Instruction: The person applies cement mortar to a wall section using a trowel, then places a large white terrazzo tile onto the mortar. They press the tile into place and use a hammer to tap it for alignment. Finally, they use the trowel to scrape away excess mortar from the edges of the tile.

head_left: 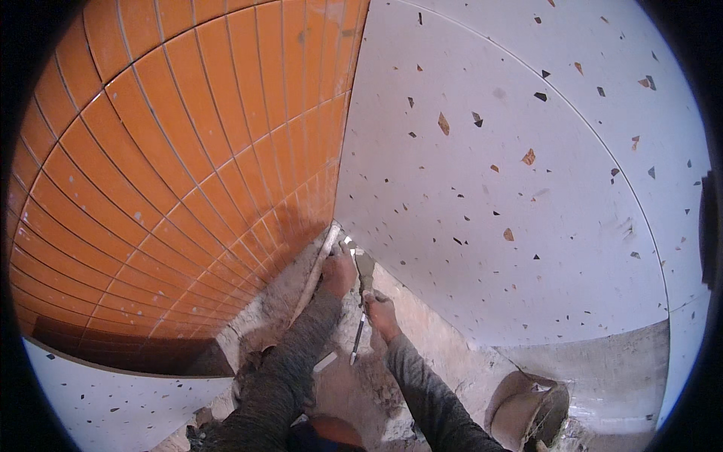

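My left hand (339,273) reaches into the corner where an orange tiled wall (188,151) meets a white speckled wall (482,218). Its fingers look curled; small pale bits show by the fingertips, and I cannot make out what they hold. Beside it, on the left, a slim pale pipe (312,276) runs along the floor into the corner. My right hand (382,315) grips a narrow trowel, whose blade (364,268) is coated in grey mortar and points at the corner. The trowel's thin black-and-white handle end (358,343) sticks out below the hand.
Rough, dusty floor (418,320) lies between the walls, with a short white strip (325,362) on it. A mortar-stained bucket (527,410) stands at the lower right. Next to it is a bare grey strip (602,369) of wall. A dark recess (128,350) opens under the orange tiles.
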Demonstrator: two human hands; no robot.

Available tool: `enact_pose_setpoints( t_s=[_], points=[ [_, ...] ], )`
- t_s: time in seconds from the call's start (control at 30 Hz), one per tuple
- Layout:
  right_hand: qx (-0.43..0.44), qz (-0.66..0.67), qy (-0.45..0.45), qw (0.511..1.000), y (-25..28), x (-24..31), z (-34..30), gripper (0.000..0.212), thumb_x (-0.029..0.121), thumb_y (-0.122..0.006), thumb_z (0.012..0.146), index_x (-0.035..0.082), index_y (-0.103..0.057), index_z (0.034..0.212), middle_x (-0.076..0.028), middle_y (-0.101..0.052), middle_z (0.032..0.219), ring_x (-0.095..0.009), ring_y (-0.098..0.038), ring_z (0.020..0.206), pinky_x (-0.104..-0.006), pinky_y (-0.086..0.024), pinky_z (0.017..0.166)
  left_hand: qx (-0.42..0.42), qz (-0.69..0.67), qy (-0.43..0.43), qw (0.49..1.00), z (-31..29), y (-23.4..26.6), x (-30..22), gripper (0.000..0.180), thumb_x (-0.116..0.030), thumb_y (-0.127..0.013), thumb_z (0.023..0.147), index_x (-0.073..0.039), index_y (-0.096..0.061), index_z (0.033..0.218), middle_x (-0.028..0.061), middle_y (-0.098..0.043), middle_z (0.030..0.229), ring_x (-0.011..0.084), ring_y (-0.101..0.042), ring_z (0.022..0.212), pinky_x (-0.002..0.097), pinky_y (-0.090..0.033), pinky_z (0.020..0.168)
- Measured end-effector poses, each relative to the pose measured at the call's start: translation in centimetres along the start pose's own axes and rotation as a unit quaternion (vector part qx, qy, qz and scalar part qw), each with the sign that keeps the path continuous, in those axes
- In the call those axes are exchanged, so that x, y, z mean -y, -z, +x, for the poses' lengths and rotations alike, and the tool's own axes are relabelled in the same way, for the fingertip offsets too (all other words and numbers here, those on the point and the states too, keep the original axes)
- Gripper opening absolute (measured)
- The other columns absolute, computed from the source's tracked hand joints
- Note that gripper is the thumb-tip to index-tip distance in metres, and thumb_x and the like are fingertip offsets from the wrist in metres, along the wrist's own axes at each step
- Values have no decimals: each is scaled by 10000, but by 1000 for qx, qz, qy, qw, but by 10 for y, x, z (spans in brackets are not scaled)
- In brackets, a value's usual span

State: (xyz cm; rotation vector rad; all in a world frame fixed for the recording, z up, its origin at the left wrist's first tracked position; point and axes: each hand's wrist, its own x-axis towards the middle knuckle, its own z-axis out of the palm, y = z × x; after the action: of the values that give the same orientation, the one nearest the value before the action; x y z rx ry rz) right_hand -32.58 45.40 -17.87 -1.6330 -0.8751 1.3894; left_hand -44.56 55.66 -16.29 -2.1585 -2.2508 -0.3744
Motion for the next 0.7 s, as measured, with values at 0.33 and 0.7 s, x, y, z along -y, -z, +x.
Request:
enact_pose_setpoints(
  t_s=[0.33,0.7],
  points=[
    [20,-2,20,1000,20,-19,-1,112,169,-628,917,65,-658,889,31,-593,736,-83,-521,619,-249,-419,555,-27,19,3,999,-5,18,-15,286,-110,-534,886,9,-572,1143,163,-613,1002,297,-695,709,394,-573,600],
    [-10,-114,79,990,43,0,-60,283,249,-606,906,-22,-593,989,-72,-619,769,-168,-578,729,-325,-474,691,-94,-116,-70,986,-18,-2,26,320,-217,-602,879,0,-618,1114,184,-641,1017,320,-664,836,440,-537,725]
  ],
)
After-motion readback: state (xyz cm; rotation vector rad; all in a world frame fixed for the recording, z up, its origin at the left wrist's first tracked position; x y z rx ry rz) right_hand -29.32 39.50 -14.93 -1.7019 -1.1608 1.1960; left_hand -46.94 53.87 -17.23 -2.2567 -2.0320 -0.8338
